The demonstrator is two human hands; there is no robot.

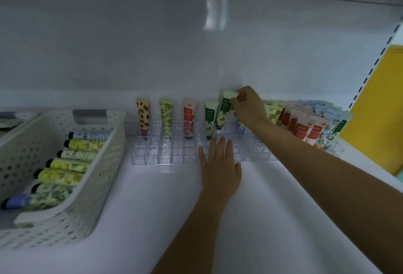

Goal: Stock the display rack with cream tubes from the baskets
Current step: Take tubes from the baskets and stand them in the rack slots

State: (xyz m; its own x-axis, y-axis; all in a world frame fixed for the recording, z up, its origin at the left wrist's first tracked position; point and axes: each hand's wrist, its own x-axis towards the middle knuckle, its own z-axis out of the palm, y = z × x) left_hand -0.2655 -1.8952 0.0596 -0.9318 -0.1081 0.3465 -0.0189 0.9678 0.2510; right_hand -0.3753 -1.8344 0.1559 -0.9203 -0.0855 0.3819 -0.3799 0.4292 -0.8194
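Note:
A clear plastic display rack [165, 151] with many small cells stands on the white shelf. Several cream tubes stand cap-down in its back row, among them a strawberry tube [143, 116] and a red-label tube [188, 118]. My right hand [247, 105] pinches the flat top end of a green-label tube [223, 110], whose black cap sits in a back-row cell. My left hand [219, 162] lies flat, fingers apart, on the rack's front right part. A white perforated basket [93, 188] at the left holds several tubes lying on their sides.
A second clear rack [261, 153] to the right is packed with several red, green and blue tubes [305, 125]. A yellow panel [379, 108] stands at the far right. Another basket's edge [13, 118] shows at the far left.

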